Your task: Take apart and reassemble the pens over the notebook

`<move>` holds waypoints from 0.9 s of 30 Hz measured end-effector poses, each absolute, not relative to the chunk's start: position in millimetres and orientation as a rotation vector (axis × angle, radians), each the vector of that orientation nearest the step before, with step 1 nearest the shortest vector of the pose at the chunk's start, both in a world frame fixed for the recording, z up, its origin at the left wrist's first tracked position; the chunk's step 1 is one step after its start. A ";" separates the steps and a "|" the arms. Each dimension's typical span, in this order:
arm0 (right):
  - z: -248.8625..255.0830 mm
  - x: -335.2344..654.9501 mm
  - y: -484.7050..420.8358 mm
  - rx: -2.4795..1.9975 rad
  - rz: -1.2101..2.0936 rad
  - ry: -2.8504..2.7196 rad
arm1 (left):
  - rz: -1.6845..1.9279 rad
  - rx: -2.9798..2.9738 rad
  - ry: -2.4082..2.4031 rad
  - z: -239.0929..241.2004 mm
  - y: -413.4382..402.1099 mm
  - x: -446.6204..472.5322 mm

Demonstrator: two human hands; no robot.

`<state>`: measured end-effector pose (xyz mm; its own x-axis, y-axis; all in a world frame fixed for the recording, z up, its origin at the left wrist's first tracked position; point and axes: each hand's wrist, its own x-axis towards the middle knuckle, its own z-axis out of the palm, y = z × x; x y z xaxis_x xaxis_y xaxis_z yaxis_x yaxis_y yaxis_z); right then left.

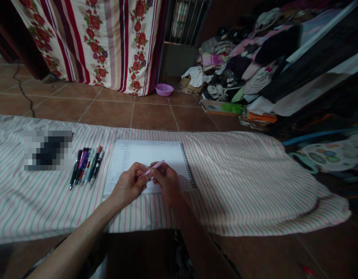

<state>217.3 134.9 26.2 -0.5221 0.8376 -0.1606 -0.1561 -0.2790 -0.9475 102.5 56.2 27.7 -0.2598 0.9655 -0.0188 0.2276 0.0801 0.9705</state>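
Above a spiral notebook [155,149] I hold a pink pen [158,165] in both hands. My left hand [131,181] is closed around one end of the pen, fingers pinched together. My right hand [166,181] grips the pen nearer its other end, with the tip poking out past the fingers. The notebook lies open with its wire binding on the right; faint printed lines run along the top and left of the page. Left of it, several pens [85,166] lie side by side in a row.
A striped cloth [239,178] covers the low table. A dark, pixelated item [49,151] lies at the left. Beyond are a tiled floor [109,108], a floral curtain [109,42], a purple basin [164,90] and a heap of clothes [237,62].
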 end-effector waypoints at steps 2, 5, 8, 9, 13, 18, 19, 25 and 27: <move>28.4 218.5 135.4 -0.892 1.902 -1.236 | 1.253 1.183 1.573 27.6 56.6 101.7; 32.1 221.6 136.7 -0.875 1.852 -1.235 | 1.264 1.152 1.594 26.3 56.7 100.5; 32.2 224.5 139.2 -0.904 1.785 -1.225 | 1.252 1.134 1.634 26.1 56.5 100.0; 31.4 225.2 140.1 -0.924 1.768 -1.218 | 1.244 1.137 1.645 26.5 56.5 100.0; 26.6 226.6 143.9 -0.995 1.710 -1.214 | 1.214 1.204 1.672 28.2 56.2 100.2; 25.3 226.9 146.7 -1.021 1.660 -1.229 | 1.157 1.273 1.745 26.8 54.7 99.9; 25.8 227.1 146.8 -1.025 1.635 -1.246 | 1.143 1.289 1.768 26.6 54.3 100.0; 26.0 228.3 145.2 -1.049 1.557 -1.324 | 1.049 1.431 1.905 28.2 51.9 100.1; 25.6 228.3 144.4 -1.030 1.598 -1.302 | 1.027 1.446 1.916 28.9 51.6 99.5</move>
<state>228.3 144.4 25.6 -0.3358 0.9369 -0.0976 -0.0932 -0.1362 -0.9863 99.5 51.6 28.9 -0.2911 0.9561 0.0339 0.5578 0.1408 0.8179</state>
